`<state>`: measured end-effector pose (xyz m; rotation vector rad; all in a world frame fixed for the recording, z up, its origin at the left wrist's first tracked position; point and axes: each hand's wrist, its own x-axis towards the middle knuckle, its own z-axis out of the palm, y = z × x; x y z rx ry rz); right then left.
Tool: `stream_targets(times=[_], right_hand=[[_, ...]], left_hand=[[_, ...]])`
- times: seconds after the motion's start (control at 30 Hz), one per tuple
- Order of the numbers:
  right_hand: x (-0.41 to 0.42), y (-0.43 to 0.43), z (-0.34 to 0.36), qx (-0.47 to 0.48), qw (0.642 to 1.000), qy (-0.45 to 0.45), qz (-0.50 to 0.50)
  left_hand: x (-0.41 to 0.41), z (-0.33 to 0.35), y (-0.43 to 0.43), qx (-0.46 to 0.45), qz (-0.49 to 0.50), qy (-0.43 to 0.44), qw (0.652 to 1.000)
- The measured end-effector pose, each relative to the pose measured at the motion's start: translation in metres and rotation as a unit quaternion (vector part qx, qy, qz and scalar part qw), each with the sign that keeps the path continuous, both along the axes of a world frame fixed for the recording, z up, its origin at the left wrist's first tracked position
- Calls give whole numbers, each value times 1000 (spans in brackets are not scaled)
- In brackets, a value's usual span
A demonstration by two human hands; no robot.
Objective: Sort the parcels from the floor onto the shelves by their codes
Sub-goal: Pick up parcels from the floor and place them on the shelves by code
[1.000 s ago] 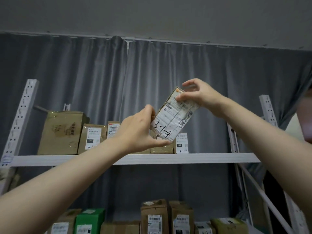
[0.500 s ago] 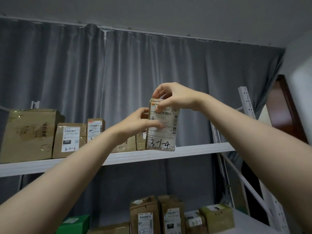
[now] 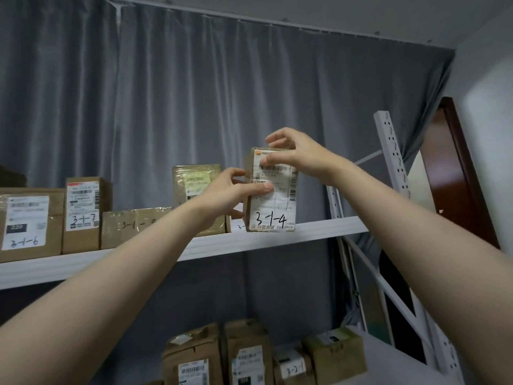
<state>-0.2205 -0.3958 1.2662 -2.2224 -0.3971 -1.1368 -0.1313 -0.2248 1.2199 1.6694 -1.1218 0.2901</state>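
Cardboard along the top shelf (image 3: pixel 333 226): 3-1-6 parcel (image 3: pixel 27 226), 3-1-2 parcel (image 3: pixel 83 212). Left hand (image 3: pixel 230 195) pinching the side of the 3-1-4 parcel (image 3: pixel 273 209), upright on the shelf's front edge; right hand (image 3: pixel 299 159) gripping its top. Slide back squarely, code facing out, and release only once fully seated

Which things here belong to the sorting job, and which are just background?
In the job: parcel marked 3-1-4, left hand, right hand, upper shelf, parcel marked 3-1-6.
Just there: grey curtain, brown door, parcels on the lower shelf.
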Motion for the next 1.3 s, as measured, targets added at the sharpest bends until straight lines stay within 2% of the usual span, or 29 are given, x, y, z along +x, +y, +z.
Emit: stream_targets(times=[0.2,0.37,0.5,0.6,0.73,0.83,1.0,1.2,1.3], right_hand=[[49,-65,-13,82,996,-23,3],[89,-98,-39,80,995,61,-2],[125,-100,-56,45,997,48,35],[146,-106,-58,78,996,33,36],[172,-125,-59,121,992,41,3],[188,-141,-63,110,993,47,-25],[211,-166,-52,85,991,58,-86],[233,-175,-48,89,989,62,-105],[236,-183,-54,157,983,85,-49]], left_hand=[[43,-5,-57,-106,26,37,993],[78,-17,-93,-119,34,51,991],[109,-34,-118,-95,77,16,992],[126,-34,-129,-79,90,-19,993],[148,-32,-143,-46,126,-50,990],[163,-32,-157,-4,179,-82,980],[182,-17,-179,73,236,-74,966],[206,-14,-189,67,290,-57,953],[209,-17,-189,49,334,-78,938]])
